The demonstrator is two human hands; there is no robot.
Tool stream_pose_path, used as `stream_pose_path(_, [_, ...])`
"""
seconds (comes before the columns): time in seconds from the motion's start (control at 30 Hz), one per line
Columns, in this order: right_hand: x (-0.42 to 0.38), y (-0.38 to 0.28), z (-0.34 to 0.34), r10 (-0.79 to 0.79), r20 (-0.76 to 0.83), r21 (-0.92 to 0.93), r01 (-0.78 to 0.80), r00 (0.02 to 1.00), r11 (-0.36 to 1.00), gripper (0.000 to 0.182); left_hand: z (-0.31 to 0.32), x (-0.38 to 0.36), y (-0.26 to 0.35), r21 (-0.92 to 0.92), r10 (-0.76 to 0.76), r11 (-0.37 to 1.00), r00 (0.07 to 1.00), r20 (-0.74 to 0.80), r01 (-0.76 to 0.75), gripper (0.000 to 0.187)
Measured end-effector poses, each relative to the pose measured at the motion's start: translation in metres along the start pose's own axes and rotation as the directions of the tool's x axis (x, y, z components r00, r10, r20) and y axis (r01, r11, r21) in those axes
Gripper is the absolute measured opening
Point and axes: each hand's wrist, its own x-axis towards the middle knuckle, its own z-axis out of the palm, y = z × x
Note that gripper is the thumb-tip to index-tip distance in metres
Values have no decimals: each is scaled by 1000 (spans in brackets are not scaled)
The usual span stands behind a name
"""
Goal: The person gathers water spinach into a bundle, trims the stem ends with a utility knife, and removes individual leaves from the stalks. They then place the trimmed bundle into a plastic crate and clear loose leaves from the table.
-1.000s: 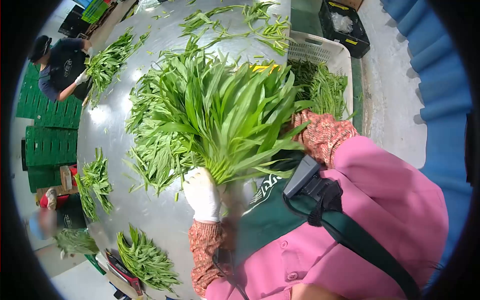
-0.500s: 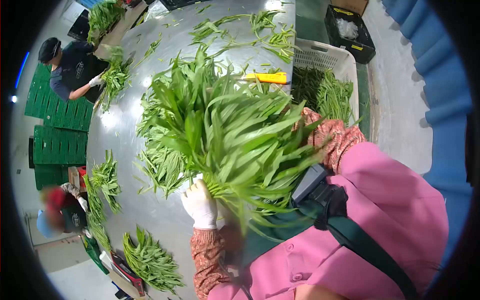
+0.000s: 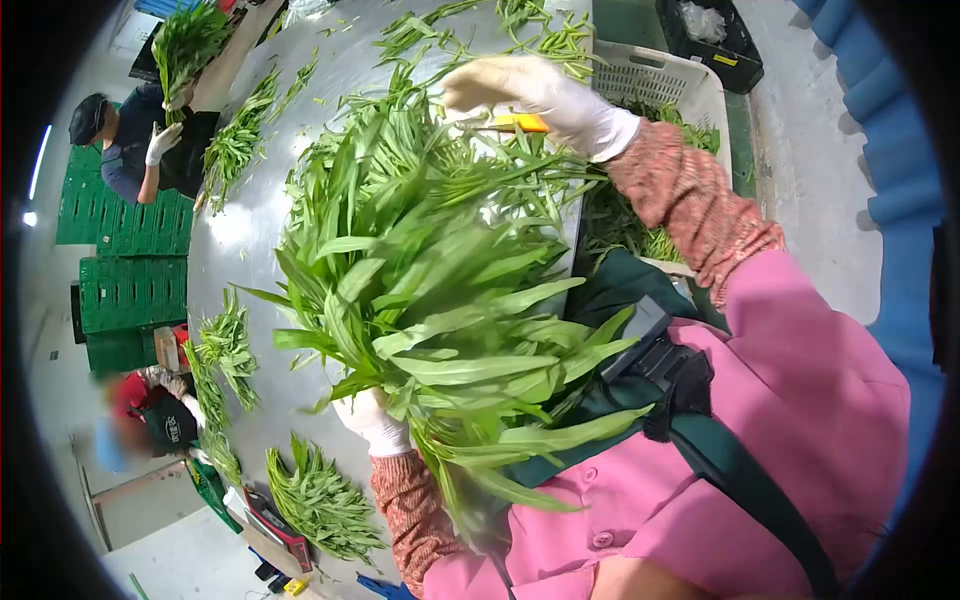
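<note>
A large bunch of long-leafed greens (image 3: 440, 320) hangs over the table edge in front of the pink-clothed torso. At its lower left, my white-gloved left hand (image 3: 375, 420) is closed round the stems, with the fingertips partly covered by leaves. Above the bunch, my gloved right hand (image 3: 545, 95) is stretched out with nothing visible in it, over more loose greens (image 3: 385, 140) on the metal table (image 3: 260, 290). A yellow-handled tool (image 3: 520, 122) lies just under that hand, partly covered.
A white crate (image 3: 650, 75) holding greens stands beyond the right table edge, near a black crate (image 3: 710, 45). Cut stems lie at the top. Another bundle (image 3: 320, 500) rests at the lower left. Two co-workers (image 3: 150, 150) handle greens across the table.
My right hand, hidden behind the leaves before, has come out and moved up and left over the table. The held bunch has shifted slightly down. The far co-worker has raised a bunch.
</note>
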Motion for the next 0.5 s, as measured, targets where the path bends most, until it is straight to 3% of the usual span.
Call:
stream_pose_path(0.07, [-9, -19, -3, -38, -2, -126, 38, 999, 991, 32, 14, -13, -17, 125, 15, 992, 1000, 17, -17, 20])
stream_pose_path(0.13, [-25, -44, 11, 29, 19, -86, -27, 999, 996, 27, 22, -25, -31, 14, -35, 999, 999, 11, 35, 16])
stream_pose_path(0.23, [-38, -55, 40, -64, 122, -212, 89, 990, 973, 36, 7, -7, -15, -86, -121, 989, 992, 30, 123, 13])
stream_pose_path(0.27, [-41, -62, 45, -23, 176, -349, 84, 984, 933, 40, 1, 1, -7, 60, -36, 998, 998, 59, 32, 14])
stream_pose_path(0.3, [-42, -62, 52, -46, 199, -392, 122, 979, 912, 39, 3, 0, -7, 49, -54, 997, 997, 52, 52, 19])
stream_pose_path(0.33, [-42, -60, 60, -65, 223, -433, 159, 973, 887, 38, 2, -5, -11, 119, -68, 991, 988, 140, 52, 22])
stream_pose_path(0.37, [-44, -53, 65, -38, 260, -450, 156, 965, 879, 25, 4, -8, -13, 118, -66, 992, 992, 109, 53, 22])
stream_pose_path(0.4, [-44, -39, 68, -134, 268, -375, 232, 954, 898, 18, 7, -8, -13, 118, -62, 992, 995, 74, 53, 22])
stream_pose_path(0.47, [-42, -37, 69, -141, 228, -325, 212, 963, 922, 17, 16, -17, -23, 249, -39, 968, 990, 137, 4, 22])
stream_pose_path(0.5, [-42, -38, 67, -65, 156, -300, 110, 986, 947, 15, 18, -20, -27, 229, -79, 973, 980, 180, 37, 22])
